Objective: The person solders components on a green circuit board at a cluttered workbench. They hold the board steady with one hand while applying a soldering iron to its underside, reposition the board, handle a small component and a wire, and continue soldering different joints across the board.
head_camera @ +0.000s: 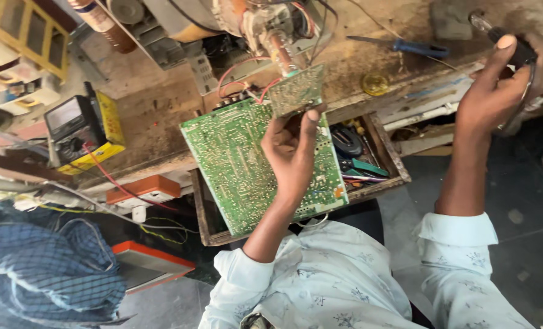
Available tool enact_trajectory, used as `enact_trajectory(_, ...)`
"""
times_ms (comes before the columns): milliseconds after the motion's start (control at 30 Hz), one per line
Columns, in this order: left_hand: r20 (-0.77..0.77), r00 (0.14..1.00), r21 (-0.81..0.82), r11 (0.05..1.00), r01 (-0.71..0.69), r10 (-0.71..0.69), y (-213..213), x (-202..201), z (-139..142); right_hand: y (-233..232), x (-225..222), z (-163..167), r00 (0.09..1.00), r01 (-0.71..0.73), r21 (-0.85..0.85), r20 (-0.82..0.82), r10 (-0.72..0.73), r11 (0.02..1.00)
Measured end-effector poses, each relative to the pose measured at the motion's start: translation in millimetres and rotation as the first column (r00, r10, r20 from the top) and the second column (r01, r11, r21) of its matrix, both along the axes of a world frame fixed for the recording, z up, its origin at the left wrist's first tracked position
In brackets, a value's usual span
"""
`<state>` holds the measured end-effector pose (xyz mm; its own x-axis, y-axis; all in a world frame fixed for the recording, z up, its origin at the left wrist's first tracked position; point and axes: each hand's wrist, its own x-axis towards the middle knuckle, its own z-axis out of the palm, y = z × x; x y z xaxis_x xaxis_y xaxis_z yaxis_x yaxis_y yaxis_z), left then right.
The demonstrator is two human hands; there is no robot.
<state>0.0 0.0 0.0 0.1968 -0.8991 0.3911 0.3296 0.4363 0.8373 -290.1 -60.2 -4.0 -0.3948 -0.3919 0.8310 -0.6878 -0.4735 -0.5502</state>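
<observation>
Left hand: raised over the open drawer, its grip clenched on the small circuit board — thumb up against the lower edge, fingers curled behind it.
Small circuit board: green, tilted, held just above the large one; red wires run from its upper side toward the machine parts at the back of the desk.
Large circuit board: green, solder side up, lying slantwise across the drawer's front edge and the desk's rim, partly behind the left hand and wrist.
Right hand: lifted at the right, well apart from the boards, its grip clasped round a dark-handled tool whose pale tip points up and left.
Drawer: wooden, pulled out under the desk edge, holding a jumble of small tools and a coil of dark cable.
Multimeter: black with a yellow case, on the desk to the left, a red lead trailing down from it.
Screwdriver: blue handle, lying flat near the desk's far edge, between the two hands in the view.
Yellow disc: small and round, on the desk just below the screwdriver.
Orange and white box: on the front rim of the desk, left of the drawer.
Blue checked cloth: bunched at lower left — beside the pale sleeve.
</observation>
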Motion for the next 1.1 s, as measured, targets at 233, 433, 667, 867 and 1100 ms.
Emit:
enact_trajectory(233, -0.01, 1.0, 0.019, 1.0, 0.001, -0.001, 8, -16, -2, -2, -2, 8, 0.897, -0.316, 0.027, 0.336, 0.289, 0.948)
enact_trajectory(433, -0.001, 1.0, 0.003, 1.0, -0.002, 0.002, 34, -16, 0, 32, 1, 3, 0.627, -0.644, -0.13, 0.476, 0.617, 0.754)
enact_trajectory(667, -0.119, 0.987, 0.01, 0.994, 0.109, -0.107, 79, -2, 6, 84, 5, -35, 0.668, -0.649, 0.003, 0.482, 0.567, 0.761)
enact_trajectory(867, -0.113, 0.986, 0.075, 0.989, 0.128, -0.119, 123, 28, 18, 123, 33, -56, 0.737, -0.621, 0.038, 0.369, 0.567, 0.783)
enact_trajectory(1100, 0.11, 0.975, 0.099, 0.974, -0.205, 0.194, 182, 99, 5, 154, 58, -70, 0.806, -0.589, 0.31, 0.289, 0.516, 0.746)
